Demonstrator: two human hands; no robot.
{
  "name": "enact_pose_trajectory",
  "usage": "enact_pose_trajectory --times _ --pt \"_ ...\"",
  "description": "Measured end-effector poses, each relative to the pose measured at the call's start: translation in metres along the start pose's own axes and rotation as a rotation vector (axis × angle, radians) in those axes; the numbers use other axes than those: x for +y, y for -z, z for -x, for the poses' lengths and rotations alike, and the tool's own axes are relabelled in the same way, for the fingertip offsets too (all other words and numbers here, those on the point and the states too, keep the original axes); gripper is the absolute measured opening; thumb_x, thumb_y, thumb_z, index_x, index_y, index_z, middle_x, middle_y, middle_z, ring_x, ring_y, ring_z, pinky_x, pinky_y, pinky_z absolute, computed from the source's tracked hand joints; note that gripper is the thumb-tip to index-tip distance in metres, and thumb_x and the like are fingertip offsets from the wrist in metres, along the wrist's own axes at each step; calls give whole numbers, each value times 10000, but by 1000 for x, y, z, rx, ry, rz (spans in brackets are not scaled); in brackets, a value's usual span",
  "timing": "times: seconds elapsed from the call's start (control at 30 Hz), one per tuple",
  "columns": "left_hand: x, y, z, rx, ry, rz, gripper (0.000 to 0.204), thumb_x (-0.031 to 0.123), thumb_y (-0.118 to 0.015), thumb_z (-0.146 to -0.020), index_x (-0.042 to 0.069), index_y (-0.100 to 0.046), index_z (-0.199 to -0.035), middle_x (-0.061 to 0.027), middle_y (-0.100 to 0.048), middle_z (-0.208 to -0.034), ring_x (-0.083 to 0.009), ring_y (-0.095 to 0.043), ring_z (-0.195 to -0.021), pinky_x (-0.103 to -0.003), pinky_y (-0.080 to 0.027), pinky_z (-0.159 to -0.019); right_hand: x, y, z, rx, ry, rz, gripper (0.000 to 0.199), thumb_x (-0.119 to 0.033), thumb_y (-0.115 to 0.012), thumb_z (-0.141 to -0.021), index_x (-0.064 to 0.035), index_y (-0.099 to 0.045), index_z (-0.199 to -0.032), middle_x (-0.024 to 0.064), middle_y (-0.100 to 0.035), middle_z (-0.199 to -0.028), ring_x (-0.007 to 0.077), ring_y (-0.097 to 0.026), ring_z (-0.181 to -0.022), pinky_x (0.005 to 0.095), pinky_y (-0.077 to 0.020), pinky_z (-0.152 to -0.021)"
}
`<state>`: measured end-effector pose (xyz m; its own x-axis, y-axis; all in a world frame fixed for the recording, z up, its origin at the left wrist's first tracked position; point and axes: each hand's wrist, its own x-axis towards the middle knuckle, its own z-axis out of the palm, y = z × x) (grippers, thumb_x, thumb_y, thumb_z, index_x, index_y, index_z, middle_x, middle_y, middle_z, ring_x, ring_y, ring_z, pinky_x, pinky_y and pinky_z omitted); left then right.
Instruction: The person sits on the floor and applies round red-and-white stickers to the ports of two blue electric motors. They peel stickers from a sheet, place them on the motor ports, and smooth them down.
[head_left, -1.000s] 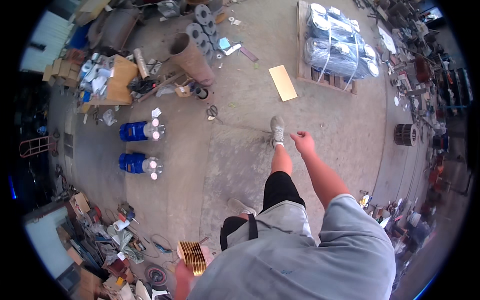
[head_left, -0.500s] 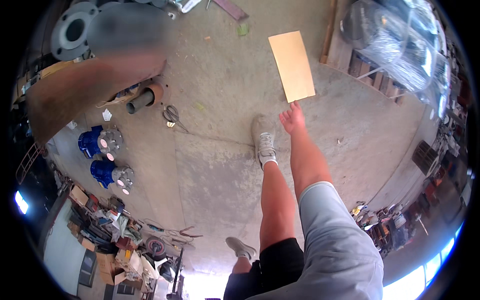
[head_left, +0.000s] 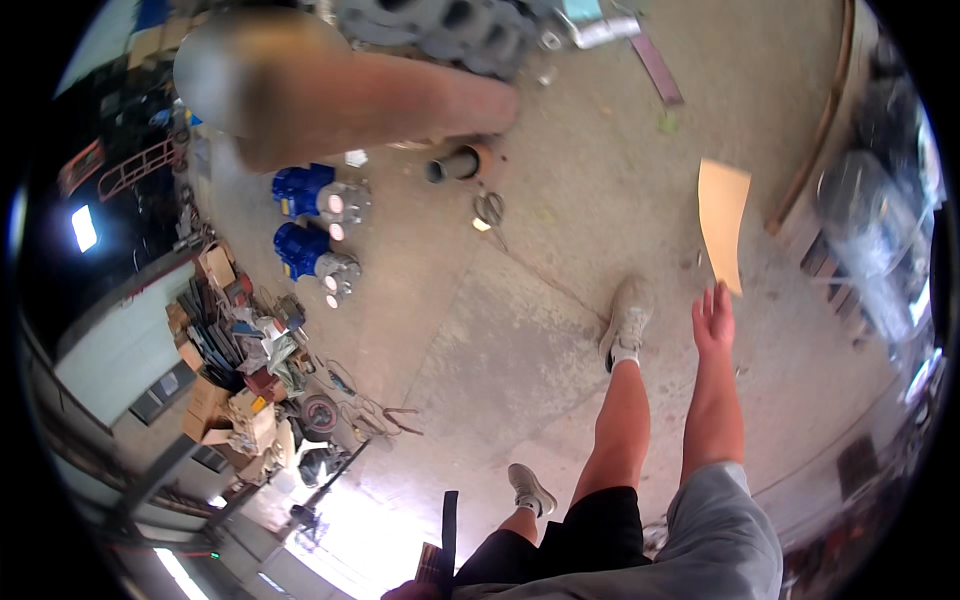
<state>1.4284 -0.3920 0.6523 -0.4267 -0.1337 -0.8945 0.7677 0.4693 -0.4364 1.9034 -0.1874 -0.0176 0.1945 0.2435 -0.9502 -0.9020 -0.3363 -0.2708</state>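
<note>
My right hand (head_left: 713, 325) reaches forward from a grey sleeve, its fingers closed on the near end of a tan paper-like sheet (head_left: 724, 215). The sheet stands out ahead of the fingers, slightly curved, above the concrete floor. Only a sliver of my left hand (head_left: 408, 592) shows at the lower edge. Against it are a black flat strip (head_left: 449, 540) and a brown ribbed piece (head_left: 430, 565); the fingers are mostly cut off and what they grip is unclear. My shoes (head_left: 628, 318) are left of the sheet, one foot well ahead of the other.
A large rusty pipe (head_left: 400, 100) crosses the upper left. Below it lie a short pipe piece (head_left: 455, 165), scissors (head_left: 488, 208) and two blue-and-grey motor-like units (head_left: 303, 190). Boxes and scrap (head_left: 240, 370) crowd the left. Plastic-wrapped goods (head_left: 870, 230) stand on the right.
The view has swung left, so the floor items sit further right. The sheet now looks narrower and more tilted in my right hand. My left hand has come in at the lower edge.
</note>
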Motion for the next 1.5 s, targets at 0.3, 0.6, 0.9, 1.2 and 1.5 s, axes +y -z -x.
enact_pose_trajectory --times 0.3,0.6,0.9,1.2,1.5 --pt "-77 7 -6 385 -226 120 410 188 -693 -911 242 -699 -1317 -130 -721 -1137 -384 -743 -921 -495 -609 -823 -54 -62 277 -270 176 874 626 -405 -611 -1106 -136 -466 -1652 13 -453 -1705 211 -451 -1497 442 -396 -1171" --pt "-186 -16 -115 1093 -667 355 428 101 -628 -909 234 -726 -1304 -72 -736 -1160 -347 -731 -922 -477 -582 -835 135 -24 569 -687 176 1532 567 -217 -719 -1005 -99 -597 -1546 62 -655 -1330 147 -623 -1029 293 -508 -869" --pt "-392 -54 -90 1190 -1035 431 765 492 -716 -985 130 -463 -1610 -149 -523 -1594 -342 -504 -1451 -488 -396 -1194 354 -34 886 -941 -220 1785 261 -113 -650 -1029 -50 -722 -1272 79 -675 -1404 212 -630 -1294 311 -527 -1025" --pt "-536 -122 -142 1226 -1006 901 650 435 -814 -912 105 -648 -1446 -186 -689 -1336 -410 -670 -1198 -479 -540 -1017 547 -103 1078 -926 -603 1673 457 -199 -517 -1124 -47 -573 -1552 15 -628 -1464 153 -597 -1281 330 -463 -1023" --pt "-694 -24 -257 1207 -845 1199 434 369 -827 -900 94 -735 -1222 -187 -735 -1064 -427 -711 -970 -502 -583 -822 819 -196 1097 -1032 -1034 1299 446 -215 -515 -1132 -39 -565 -1539 40 -614 -1489 190 -579 -1324 363 -471 -1037"
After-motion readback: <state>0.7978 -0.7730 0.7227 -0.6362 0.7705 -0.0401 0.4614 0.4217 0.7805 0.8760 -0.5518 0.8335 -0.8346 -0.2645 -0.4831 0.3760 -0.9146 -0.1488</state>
